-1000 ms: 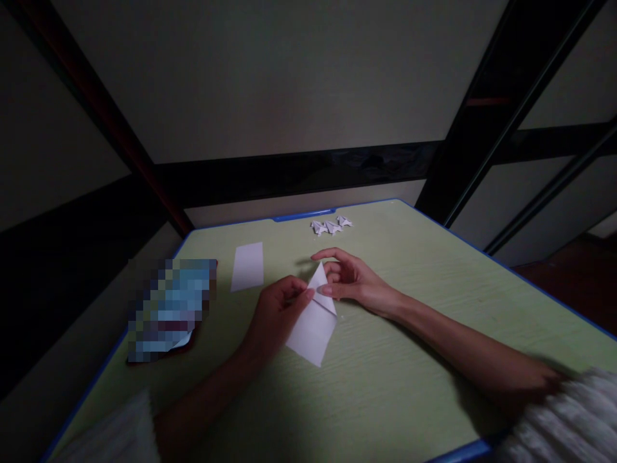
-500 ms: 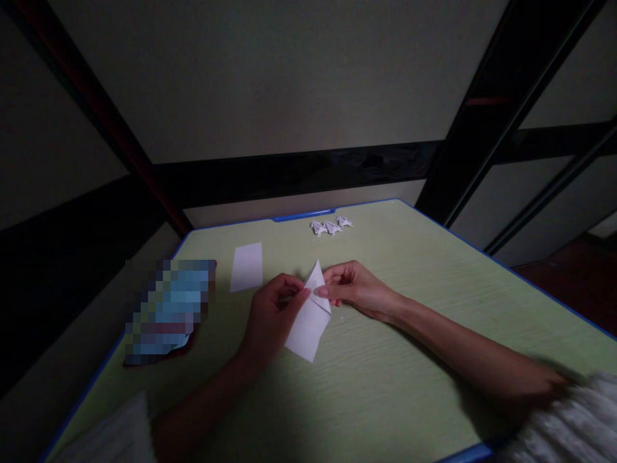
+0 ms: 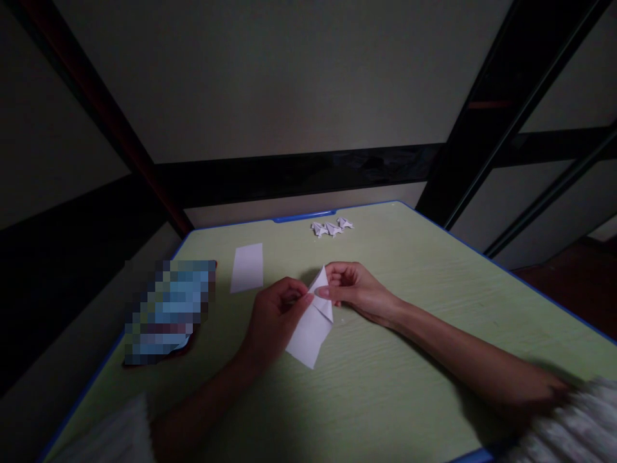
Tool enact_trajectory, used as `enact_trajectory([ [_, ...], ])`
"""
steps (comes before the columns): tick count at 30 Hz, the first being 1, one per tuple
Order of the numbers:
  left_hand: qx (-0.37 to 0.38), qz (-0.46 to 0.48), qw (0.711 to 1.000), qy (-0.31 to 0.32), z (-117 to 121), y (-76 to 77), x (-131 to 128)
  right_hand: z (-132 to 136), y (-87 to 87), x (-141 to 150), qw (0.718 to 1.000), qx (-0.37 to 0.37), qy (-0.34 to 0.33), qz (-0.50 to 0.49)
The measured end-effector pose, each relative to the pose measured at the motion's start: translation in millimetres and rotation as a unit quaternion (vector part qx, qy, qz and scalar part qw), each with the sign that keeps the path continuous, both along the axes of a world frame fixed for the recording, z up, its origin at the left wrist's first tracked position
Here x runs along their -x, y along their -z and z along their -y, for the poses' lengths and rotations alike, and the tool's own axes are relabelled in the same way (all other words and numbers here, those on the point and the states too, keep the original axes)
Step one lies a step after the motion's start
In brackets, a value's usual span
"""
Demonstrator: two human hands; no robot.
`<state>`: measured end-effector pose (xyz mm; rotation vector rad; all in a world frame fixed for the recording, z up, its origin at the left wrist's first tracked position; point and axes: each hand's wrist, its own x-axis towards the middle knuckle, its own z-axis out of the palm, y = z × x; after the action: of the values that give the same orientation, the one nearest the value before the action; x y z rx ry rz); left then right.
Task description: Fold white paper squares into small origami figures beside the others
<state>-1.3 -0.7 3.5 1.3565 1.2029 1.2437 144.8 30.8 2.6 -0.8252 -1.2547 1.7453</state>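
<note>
A white sheet of paper [image 3: 311, 334], folded to a point at its far end, is held between both hands above the middle of the table. My left hand [image 3: 279, 315] pinches its left edge, thumb on top and fingers curled behind. On the other edge, my right hand [image 3: 359, 289] grips the folded part near the tip, its thumb pressed on the paper. A loose triangular flap shows at the right side, just below the right thumb. The fingertips under the paper are partly hidden.
Three small folded paper figures [image 3: 332, 228] sit near the table's far edge. A flat white sheet [image 3: 247, 267] lies left of my hands. Farther left is a pixelated blue item [image 3: 173, 308]. The pale green table [image 3: 409, 257] has a blue rim; cabinet panels stand behind it.
The folded paper's tip has shifted slightly right and toward me, and its right flap looks more lifted. Both hands keep their pinch on it.
</note>
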Motion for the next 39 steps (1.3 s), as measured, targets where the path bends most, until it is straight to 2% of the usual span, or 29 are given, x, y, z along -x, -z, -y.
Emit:
enact_trajectory([
  [6,0.018,0.003,1.000,0.021,2.7,-2.6,-0.9,0.3,-1.2,0.6,1.000,0.015,0.021,-0.018],
  [9,0.020,-0.004,0.999,0.031,2.5,-1.3,-0.4,0.4,-0.7,1.8,0.998,0.017,0.055,-0.036],
  [14,0.001,-0.020,0.999,0.034,2.2,2.4,1.2,2.9,-2.3,3.2,0.994,-0.021,0.101,-0.027],
  [20,-0.009,-0.027,0.999,0.024,2.1,1.5,0.7,4.3,-2.4,1.9,0.992,-0.077,0.103,-0.013],
  [29,-0.004,-0.044,0.999,0.025,1.8,2.3,1.9,3.1,-0.7,0.9,0.988,-0.114,0.100,-0.015],
  [39,-0.030,-0.099,0.994,0.026,1.2,4.1,3.3,2.9,-4.4,-1.9,0.979,-0.160,0.117,0.045],
])
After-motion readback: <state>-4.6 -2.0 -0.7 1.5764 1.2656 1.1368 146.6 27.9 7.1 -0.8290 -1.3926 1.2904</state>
